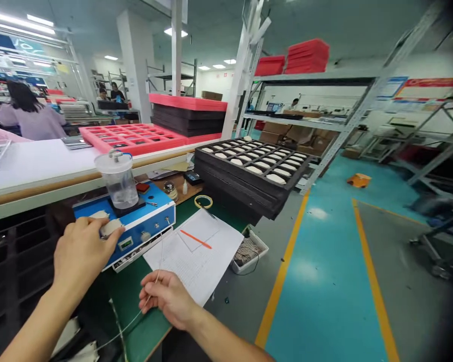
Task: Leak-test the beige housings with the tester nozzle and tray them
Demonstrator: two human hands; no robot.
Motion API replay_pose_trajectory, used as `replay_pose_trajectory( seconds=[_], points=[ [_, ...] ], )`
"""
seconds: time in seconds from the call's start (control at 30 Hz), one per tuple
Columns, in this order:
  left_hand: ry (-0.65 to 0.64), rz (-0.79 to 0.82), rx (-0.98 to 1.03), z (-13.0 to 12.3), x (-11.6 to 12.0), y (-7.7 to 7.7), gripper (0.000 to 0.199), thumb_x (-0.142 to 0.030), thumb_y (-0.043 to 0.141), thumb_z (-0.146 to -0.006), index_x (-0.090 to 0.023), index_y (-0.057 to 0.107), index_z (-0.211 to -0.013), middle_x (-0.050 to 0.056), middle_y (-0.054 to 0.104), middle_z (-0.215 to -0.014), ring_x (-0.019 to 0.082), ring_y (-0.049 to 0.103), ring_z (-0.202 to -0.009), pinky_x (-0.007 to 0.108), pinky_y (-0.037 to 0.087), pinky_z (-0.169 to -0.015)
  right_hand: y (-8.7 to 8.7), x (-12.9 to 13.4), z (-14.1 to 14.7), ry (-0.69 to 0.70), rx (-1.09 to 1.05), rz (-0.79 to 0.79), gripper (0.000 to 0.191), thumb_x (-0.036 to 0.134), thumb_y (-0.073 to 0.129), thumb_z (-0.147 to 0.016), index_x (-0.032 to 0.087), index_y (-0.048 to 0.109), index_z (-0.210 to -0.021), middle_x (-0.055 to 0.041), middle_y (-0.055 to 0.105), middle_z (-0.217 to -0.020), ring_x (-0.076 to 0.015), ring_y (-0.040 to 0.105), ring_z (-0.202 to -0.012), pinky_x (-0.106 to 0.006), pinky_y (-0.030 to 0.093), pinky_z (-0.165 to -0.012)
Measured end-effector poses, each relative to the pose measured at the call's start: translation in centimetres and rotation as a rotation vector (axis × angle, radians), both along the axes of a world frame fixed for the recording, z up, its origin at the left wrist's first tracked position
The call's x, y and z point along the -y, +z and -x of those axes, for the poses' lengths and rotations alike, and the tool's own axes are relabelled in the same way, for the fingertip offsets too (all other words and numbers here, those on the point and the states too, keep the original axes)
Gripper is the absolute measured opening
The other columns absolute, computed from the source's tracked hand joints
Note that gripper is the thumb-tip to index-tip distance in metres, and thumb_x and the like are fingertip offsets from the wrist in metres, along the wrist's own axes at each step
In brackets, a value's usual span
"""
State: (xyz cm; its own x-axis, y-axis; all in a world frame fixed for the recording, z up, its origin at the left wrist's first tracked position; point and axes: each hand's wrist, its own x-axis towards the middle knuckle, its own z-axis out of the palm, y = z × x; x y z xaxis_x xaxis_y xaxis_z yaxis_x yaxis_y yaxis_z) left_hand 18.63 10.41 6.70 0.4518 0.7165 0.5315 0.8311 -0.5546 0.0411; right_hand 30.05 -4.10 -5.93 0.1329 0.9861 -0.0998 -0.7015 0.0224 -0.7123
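My left hand [81,246] is closed on a small off-white flat piece [111,228] at the top edge of a blue box-shaped device [156,211]. A second pale piece [100,215] lies just behind its fingertips. My right hand [169,296] is closed around a thin white cable [161,246], which comes from the device's front panel and trails down to the lower left. On the device stands a clear lidded container [121,183]. Beside my right hand, a white paper sheet [192,266] with an orange stick [195,239] on it covers part of the green mat [143,334].
A stack of black trays [230,183] with off-white rounded pieces stands ahead to the right. Red trays [136,143] sit on the white bench. A white box [262,246] of small parts is by the paper. A person in pink [38,120] sits at far left.
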Motion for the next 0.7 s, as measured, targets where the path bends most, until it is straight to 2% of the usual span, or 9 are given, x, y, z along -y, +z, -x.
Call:
replay_pose_trajectory(
  seconds=[0.07, 0.2, 0.23, 0.3, 0.37, 0.47, 0.53, 0.6, 0.7],
  points=[
    [0.008, -0.008, -0.035, -0.2, 0.9, 0.3, 0.053, -0.055, 0.043, -0.097, -0.014, 0.073, -0.117, 0.020, 0.069, -0.113, 0.043, 0.064, -0.103, 0.053, 0.053, -0.082, 0.4, 0.8, 0.3, 0.060, 0.028, 0.014, 0.054, 0.053, 0.096, -0.054, 0.014, 0.071, -0.081, -0.0017, 0.071, -0.069, -0.0123, 0.066, -0.059, -0.023, 0.052, -0.054],
    [-0.021, 0.022, -0.054, 1.2, 5.2, 0.6, 0.042, -0.045, 0.052, -0.099, -0.014, 0.070, -0.121, 0.019, 0.069, -0.122, 0.036, 0.063, -0.110, 0.046, 0.050, -0.087, 1.5, 3.8, 1.5, 0.150, 0.077, 0.019, 0.040, 0.050, 0.093, -0.064, 0.017, 0.076, -0.078, -0.0024, 0.071, -0.077, -0.0115, 0.065, -0.066, -0.020, 0.049, -0.056],
    [-0.048, 0.039, -0.080, 1.9, 6.1, 0.5, 0.041, -0.045, 0.052, -0.100, -0.016, 0.069, -0.123, 0.018, 0.068, -0.126, 0.035, 0.062, -0.114, 0.045, 0.049, -0.089, 1.5, 4.3, 1.6, 0.168, 0.074, 0.000, 0.037, 0.050, 0.092, -0.068, 0.019, 0.076, -0.079, -0.0021, 0.069, -0.078, -0.0115, 0.064, -0.068, -0.020, 0.049, -0.056],
    [-0.063, 0.133, -0.195, 3.8, 7.3, 0.3, 0.037, -0.043, 0.046, -0.104, -0.018, 0.070, -0.119, 0.015, 0.069, -0.121, 0.031, 0.063, -0.112, 0.044, 0.048, -0.092, 1.4, 4.7, 1.9, 0.228, 0.068, -0.050, 0.032, 0.049, 0.089, -0.074, 0.020, 0.076, -0.077, -0.0011, 0.065, -0.081, -0.0106, 0.061, -0.065, -0.021, 0.047, -0.055],
    [0.024, 0.240, -0.270, 6.7, 7.3, 0.1, 0.037, -0.038, 0.041, -0.107, -0.018, 0.072, -0.111, 0.014, 0.071, -0.114, 0.029, 0.064, -0.112, 0.043, 0.048, -0.093, 1.0, 4.9, 2.2, 0.327, 0.110, -0.107, 0.027, 0.047, 0.086, -0.079, 0.022, 0.077, -0.078, -0.0004, 0.060, -0.078, -0.0108, 0.058, -0.063, -0.022, 0.047, -0.055],
    [0.256, 0.331, -0.279, 12.5, 4.7, 0.4, 0.032, -0.030, 0.046, -0.105, -0.013, 0.073, -0.105, 0.017, 0.071, -0.110, 0.031, 0.066, -0.112, 0.044, 0.051, -0.093, 0.5, 5.2, 3.4, 0.450, 0.220, -0.173, 0.025, 0.047, 0.080, -0.085, 0.023, 0.079, -0.082, -0.0013, 0.058, -0.078, -0.0126, 0.058, -0.062, -0.026, 0.048, -0.057],
    [0.375, 0.371, -0.258, 16.4, 1.4, 1.0, 0.027, -0.032, 0.056, -0.103, -0.012, 0.070, -0.115, 0.016, 0.069, -0.118, 0.029, 0.066, -0.112, 0.047, 0.055, -0.094, 0.7, 5.5, 4.3, 0.488, 0.313, -0.212, 0.025, 0.049, 0.077, -0.087, 0.024, 0.080, -0.087, -0.0033, 0.060, -0.085, -0.0135, 0.059, -0.065, -0.027, 0.050, -0.058],
    [0.426, 0.406, -0.225, 19.1, -2.4, 1.6, 0.037, -0.037, 0.066, -0.099, -0.016, 0.064, -0.129, 0.012, 0.065, -0.130, 0.027, 0.066, -0.114, 0.049, 0.057, -0.096, 1.1, 5.9, 5.1, 0.502, 0.430, -0.249, 0.027, 0.051, 0.075, -0.089, 0.025, 0.081, -0.091, -0.0049, 0.061, -0.090, -0.0141, 0.060, -0.067, -0.028, 0.050, -0.059],
    [0.419, 0.460, -0.155, 21.1, -7.0, 2.2, 0.042, -0.038, 0.068, -0.098, -0.017, 0.061, -0.134, 0.012, 0.063, -0.134, 0.026, 0.066, -0.114, 0.049, 0.058, -0.095, 1.9, 6.9, 5.7, 0.486, 0.604, -0.261, 0.033, 0.055, 0.068, -0.094, 0.025, 0.082, -0.092, -0.0061, 0.062, -0.086, -0.0158, 0.060, -0.068, -0.029, 0.050, -0.060]
  ],
)
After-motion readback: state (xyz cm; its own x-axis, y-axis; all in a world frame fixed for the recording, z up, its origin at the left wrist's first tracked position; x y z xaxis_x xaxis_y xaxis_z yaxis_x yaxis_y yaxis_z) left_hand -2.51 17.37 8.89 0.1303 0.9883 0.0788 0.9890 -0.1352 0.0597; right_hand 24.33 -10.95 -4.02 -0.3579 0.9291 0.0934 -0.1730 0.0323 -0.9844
